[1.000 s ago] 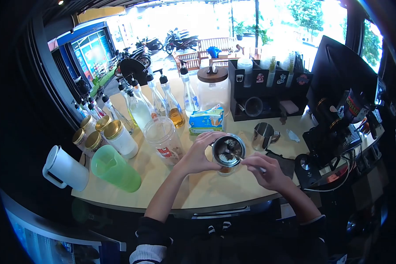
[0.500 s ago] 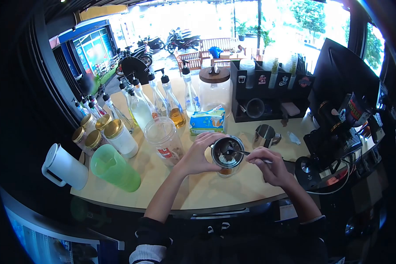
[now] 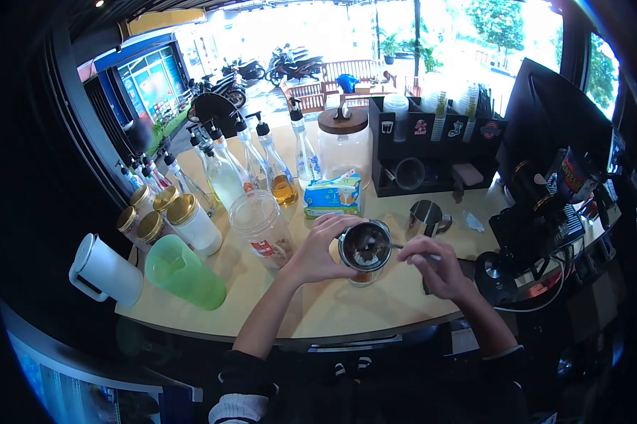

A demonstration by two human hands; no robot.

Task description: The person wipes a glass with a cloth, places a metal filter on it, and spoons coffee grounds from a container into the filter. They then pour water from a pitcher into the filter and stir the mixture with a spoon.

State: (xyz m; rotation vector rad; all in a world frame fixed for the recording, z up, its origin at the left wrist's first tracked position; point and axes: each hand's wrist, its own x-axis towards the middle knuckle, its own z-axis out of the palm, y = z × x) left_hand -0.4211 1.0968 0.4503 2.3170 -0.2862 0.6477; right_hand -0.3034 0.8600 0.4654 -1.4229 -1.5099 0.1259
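Note:
My left hand (image 3: 317, 249) is wrapped round a small metal cup (image 3: 387, 234), tilted so that its mouth faces me. Dark stuff and a whitish patch (image 3: 366, 258) show inside it. With my right hand (image 3: 439, 268) I grip a spoon (image 3: 398, 246), whose bowl end is down in the cup. A clear glass (image 3: 363, 280) with something brownish in it is just below the cup, partly hidden by it. To the right stands a shiny metal pitcher (image 3: 423, 219); left of my left hand is a clear plastic jar (image 3: 260, 220) with a red label.
A blue tissue pack (image 3: 332, 196) lies behind the cup. Several pump bottles (image 3: 279, 173), gold-lidded jars (image 3: 193, 225), a green pitcher (image 3: 184, 272) and a white pitcher (image 3: 106, 272) fill the left side. A black cup organizer (image 3: 439, 152) and a coffee machine (image 3: 538, 219) stand right.
The spoon has shifted inside the cup, and my right hand has turned slightly with it. My left hand keeps the cup in nearly the same place. The view has moved slightly.

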